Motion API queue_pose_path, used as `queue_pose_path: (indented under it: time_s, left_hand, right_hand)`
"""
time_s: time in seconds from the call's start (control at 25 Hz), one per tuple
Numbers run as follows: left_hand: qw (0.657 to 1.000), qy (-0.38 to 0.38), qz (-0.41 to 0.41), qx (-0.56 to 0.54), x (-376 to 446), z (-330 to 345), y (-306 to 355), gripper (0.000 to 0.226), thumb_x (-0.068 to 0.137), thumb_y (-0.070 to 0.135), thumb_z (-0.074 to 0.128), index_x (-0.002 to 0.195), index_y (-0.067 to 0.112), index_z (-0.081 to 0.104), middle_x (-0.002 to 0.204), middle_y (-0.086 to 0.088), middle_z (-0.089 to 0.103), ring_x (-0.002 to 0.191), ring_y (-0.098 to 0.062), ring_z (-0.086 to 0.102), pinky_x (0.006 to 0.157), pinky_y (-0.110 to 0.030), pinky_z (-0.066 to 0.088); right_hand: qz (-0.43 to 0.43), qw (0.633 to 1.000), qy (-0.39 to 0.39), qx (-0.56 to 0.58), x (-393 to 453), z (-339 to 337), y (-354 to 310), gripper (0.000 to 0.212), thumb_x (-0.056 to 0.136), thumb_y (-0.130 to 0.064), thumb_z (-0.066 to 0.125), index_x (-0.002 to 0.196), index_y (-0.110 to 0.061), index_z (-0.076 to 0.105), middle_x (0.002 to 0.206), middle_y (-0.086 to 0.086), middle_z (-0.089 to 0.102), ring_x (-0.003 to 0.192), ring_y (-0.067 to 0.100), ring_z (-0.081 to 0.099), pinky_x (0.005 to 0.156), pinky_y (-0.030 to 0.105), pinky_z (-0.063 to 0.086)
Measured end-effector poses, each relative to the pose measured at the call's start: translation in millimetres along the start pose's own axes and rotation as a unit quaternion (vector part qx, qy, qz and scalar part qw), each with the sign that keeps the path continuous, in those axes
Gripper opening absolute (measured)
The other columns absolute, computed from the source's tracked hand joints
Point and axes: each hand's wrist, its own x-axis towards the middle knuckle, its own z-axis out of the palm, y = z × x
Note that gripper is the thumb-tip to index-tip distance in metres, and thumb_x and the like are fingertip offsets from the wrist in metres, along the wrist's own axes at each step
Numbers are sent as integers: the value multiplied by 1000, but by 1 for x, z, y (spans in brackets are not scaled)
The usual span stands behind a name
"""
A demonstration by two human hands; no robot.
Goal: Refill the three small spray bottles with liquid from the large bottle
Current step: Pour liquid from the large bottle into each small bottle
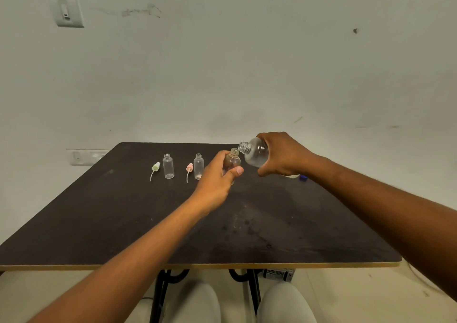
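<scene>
We see the right hand [284, 158] wrapped round the large clear plastic bottle [257, 152], fingers over the top of its body and thumb under it. The large bottle is tipped near horizontal, uncapped, its threaded neck pointing left and sitting just above and beside the mouth of a small clear plastic spray bottle [232, 160]. We cannot tell whether liquid is passing between them.

The left hand [217, 178] grips that small bottle approx. upright above the dark brown tabletop [123, 223], thumb across the front, fingers curled behind. No cap on it.

Left of the left hand, a second small clear uncapped bottle [198, 166] stands upright on the tabletop, w/ a pale pinkish patch near its base. Just beside it on the left lies a pink spray head w/ white dip tube [189, 170].

Further left stands a third small clear uncapped bottle [168, 166], upright. Beside it on the left lies a pale green spray head w/ white dip tube [155, 169].

Behind the right wrist, a small blue cap [303, 177] rests on the tabletop, partly hidden.

Behind the table: a pale wall w/ a white switch plate [66, 12] at upper left. Below the near table edge we see black metal table legs [160, 295].
</scene>
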Motion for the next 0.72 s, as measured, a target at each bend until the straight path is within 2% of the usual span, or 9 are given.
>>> queue_pose_path:
  time_s: [0.08, 0.16, 0.28, 0.48, 0.72]
  left_hand:
    - [1000, 5, 0, -8, 0, 1, -2, 23, 100, 20, 63, 121, 18, 57, 112, 5, 66, 105, -10, 63, 91, -30, 52]
    - [1000, 10, 0, -13, 0, 1, -5, 23, 99, 19, 63, 121, 17, 57, 112, 5, 66, 105, -8, 63, 95, -34, 53]
    - [1000, 10, -3, -4, -2, 1, -6, 24, 100, 21, 63, 123, 18, 57, 113, 5, 65, 106, -3, 61, 97, -34, 53]
    - [1000, 17, -10, -9, -4, 0, -5, 25, 100, 20, 63, 124, 17, 57, 112, 8, 64, 104, 2, 59, 95, -30, 51]
    - [1000, 14, -20, -9, -7, -1, -5, 28, 100, 21, 63, 126, 20, 55, 110, 13, 62, 105, -2, 60, 94, -26, 50]
  right_hand:
    - [2, 1000, -7, -24, 3, -2, -1, 53, 60, -28, 87, 106, -22, 61, 98, -6, 64, 85, 15, 61, 68, 28, 52]
    - [3, 999, -17, -47, 7, -4, -2, 54, 60, -30, 87, 106, -21, 60, 99, -4, 64, 86, 18, 61, 68, 30, 51]
    - [-1, 997, -29, -67, 9, -8, -4, 56, 61, -29, 88, 106, -24, 57, 101, -5, 63, 88, 19, 61, 67, 27, 46]
    - [-7, 995, -37, -97, 12, -13, -12, 58, 61, -29, 88, 111, -21, 61, 104, -4, 65, 92, 20, 62, 76, 34, 55]
    - [-15, 990, -55, -133, 15, -17, -15, 59, 62, -31, 91, 109, -25, 54, 102, -6, 57, 92, 19, 58, 69, 27, 41]
